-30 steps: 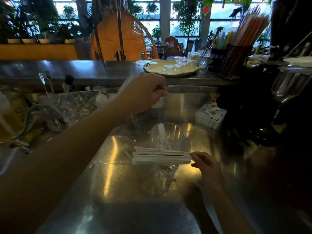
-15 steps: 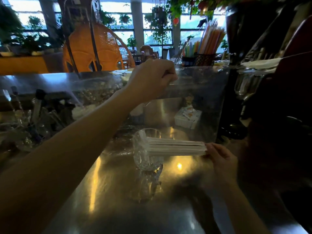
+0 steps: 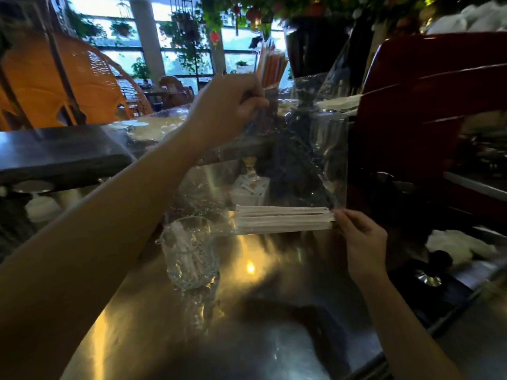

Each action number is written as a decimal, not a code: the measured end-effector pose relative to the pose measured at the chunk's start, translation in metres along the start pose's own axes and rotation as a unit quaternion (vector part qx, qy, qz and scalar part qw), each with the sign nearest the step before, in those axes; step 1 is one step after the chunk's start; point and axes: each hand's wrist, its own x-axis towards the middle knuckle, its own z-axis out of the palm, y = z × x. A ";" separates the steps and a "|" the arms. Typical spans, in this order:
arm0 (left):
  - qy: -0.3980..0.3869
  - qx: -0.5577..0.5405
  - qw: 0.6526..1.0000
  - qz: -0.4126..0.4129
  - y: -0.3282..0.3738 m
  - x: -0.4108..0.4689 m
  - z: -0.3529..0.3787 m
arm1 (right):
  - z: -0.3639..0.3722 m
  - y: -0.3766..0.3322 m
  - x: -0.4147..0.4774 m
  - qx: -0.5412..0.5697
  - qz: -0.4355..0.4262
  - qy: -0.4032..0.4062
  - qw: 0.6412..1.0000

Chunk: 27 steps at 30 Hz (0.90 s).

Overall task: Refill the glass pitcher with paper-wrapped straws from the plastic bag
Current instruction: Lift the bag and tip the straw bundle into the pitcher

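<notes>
A clear plastic bag [image 3: 310, 160] hangs in the air above the steel counter. My left hand [image 3: 227, 105] pinches its top edge, high up. My right hand [image 3: 359, 239] grips the bag's lower right corner, at the end of a bundle of white paper-wrapped straws [image 3: 284, 219] lying level inside it. The bundle's left end points toward the glass pitcher [image 3: 189, 250], which stands upright on the counter just left of and below the straws. A straw or two seem to lean inside the pitcher.
The steel counter [image 3: 247, 338] stretches toward me. A red machine [image 3: 433, 105] stands close on the right. A small white box of sachets [image 3: 249, 190] sits behind the bag. A raised dark ledge [image 3: 60, 154] runs along the left, with coloured straws [image 3: 271, 64] beyond.
Both hands have lifted the bag higher and to the right. The straw bundle, which lay across the pitcher's mouth, now sits right of it. The view has turned left.
</notes>
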 end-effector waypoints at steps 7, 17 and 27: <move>0.023 -0.052 0.998 -0.015 -0.014 0.000 0.003 | -0.010 -0.016 0.013 -0.033 -0.024 -0.031 0.999; 0.050 -0.089 0.990 -0.095 -0.054 -0.018 -0.007 | 0.013 -0.032 0.041 -0.034 -0.045 -0.089 0.994; 0.060 -0.103 0.980 -0.160 -0.090 -0.038 -0.022 | 0.051 -0.042 0.054 -0.014 -0.059 -0.116 0.991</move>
